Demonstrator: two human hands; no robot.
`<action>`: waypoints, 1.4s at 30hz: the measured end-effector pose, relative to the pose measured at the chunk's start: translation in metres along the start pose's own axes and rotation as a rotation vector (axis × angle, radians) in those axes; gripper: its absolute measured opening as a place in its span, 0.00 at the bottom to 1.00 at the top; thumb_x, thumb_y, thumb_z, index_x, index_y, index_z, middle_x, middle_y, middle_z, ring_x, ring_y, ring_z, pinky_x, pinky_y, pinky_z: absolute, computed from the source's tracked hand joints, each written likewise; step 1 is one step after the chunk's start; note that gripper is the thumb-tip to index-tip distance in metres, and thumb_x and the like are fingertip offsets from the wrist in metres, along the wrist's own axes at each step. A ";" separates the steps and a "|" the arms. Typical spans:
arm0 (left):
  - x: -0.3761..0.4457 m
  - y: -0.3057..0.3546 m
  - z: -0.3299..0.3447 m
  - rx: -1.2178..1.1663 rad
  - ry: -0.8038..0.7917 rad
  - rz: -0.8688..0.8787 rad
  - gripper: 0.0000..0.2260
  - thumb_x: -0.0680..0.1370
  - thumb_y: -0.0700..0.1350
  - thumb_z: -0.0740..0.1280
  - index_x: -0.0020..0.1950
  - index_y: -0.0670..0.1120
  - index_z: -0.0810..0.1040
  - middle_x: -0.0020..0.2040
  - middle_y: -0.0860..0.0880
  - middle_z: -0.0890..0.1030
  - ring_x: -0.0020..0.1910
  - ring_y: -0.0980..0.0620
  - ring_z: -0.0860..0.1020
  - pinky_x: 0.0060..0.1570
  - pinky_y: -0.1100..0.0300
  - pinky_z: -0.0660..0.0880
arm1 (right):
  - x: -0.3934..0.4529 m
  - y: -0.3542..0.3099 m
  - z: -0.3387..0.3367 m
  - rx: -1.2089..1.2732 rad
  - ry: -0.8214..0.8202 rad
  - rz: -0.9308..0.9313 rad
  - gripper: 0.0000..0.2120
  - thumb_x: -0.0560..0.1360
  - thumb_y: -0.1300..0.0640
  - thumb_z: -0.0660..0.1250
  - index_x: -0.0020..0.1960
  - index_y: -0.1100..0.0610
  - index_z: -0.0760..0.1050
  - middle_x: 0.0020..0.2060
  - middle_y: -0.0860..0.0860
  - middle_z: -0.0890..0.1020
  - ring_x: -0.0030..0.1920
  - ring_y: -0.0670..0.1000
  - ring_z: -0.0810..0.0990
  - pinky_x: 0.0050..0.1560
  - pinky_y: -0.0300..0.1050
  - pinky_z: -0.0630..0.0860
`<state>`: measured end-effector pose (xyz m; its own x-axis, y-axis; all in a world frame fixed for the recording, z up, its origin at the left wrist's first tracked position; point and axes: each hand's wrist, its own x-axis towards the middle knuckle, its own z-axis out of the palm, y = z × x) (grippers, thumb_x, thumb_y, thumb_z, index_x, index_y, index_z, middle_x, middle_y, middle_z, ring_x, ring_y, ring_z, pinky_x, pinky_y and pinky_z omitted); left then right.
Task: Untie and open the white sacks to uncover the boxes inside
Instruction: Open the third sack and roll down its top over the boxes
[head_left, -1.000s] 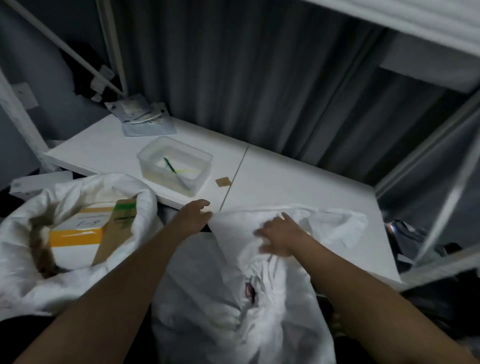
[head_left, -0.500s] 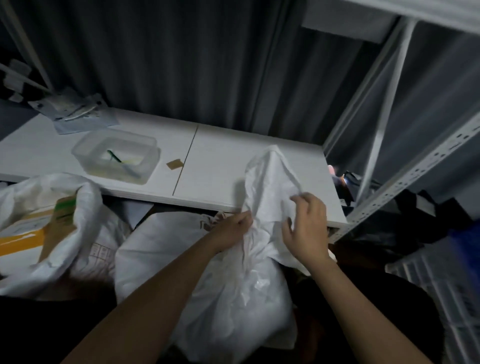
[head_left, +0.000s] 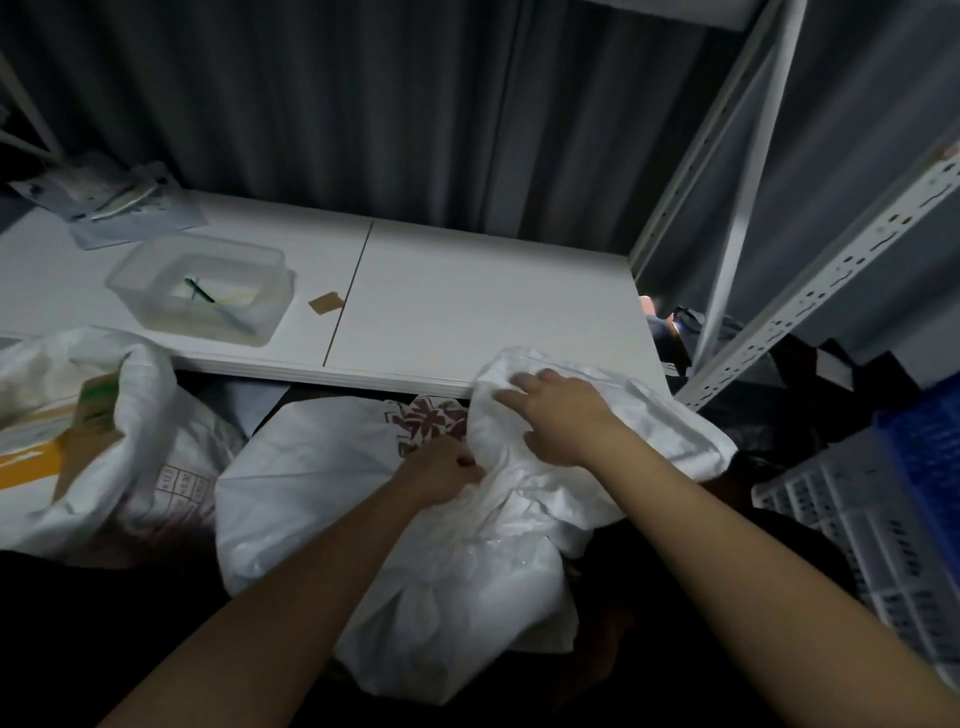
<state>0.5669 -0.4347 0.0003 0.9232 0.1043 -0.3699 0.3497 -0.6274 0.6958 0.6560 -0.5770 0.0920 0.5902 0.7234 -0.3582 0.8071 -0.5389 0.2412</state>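
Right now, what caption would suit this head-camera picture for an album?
Both hands, left and right, work a white sack's gathered neck beside an opened sack.

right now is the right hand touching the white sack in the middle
Touching. The head view shows the right hand resting on the bunched top of the middle white sack, with cloth gathered beneath its palm.
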 end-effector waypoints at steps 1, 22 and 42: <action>-0.003 0.002 -0.002 -0.007 0.017 0.006 0.11 0.76 0.47 0.69 0.35 0.44 0.79 0.29 0.53 0.75 0.27 0.57 0.73 0.28 0.66 0.66 | 0.005 0.003 0.004 -0.033 -0.034 -0.055 0.32 0.78 0.56 0.62 0.77 0.48 0.52 0.77 0.53 0.57 0.74 0.56 0.58 0.67 0.50 0.63; -0.095 0.007 -0.221 -0.470 1.018 -0.061 0.08 0.78 0.45 0.67 0.45 0.41 0.80 0.43 0.45 0.80 0.42 0.50 0.76 0.42 0.61 0.66 | -0.023 0.062 -0.126 0.118 1.219 0.238 0.02 0.68 0.63 0.72 0.40 0.58 0.82 0.33 0.55 0.79 0.34 0.60 0.76 0.41 0.49 0.72; -0.038 0.186 -0.209 1.203 -0.015 0.057 0.21 0.82 0.51 0.53 0.75 0.51 0.62 0.74 0.53 0.64 0.76 0.52 0.56 0.71 0.41 0.33 | -0.060 0.013 -0.076 -0.077 1.328 -0.436 0.07 0.76 0.65 0.66 0.48 0.59 0.82 0.36 0.54 0.77 0.38 0.54 0.72 0.55 0.51 0.73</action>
<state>0.6300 -0.3935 0.2725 0.9277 0.0487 -0.3702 -0.0721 -0.9495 -0.3055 0.6323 -0.5949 0.1855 -0.1633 0.7111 0.6838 0.9013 -0.1744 0.3966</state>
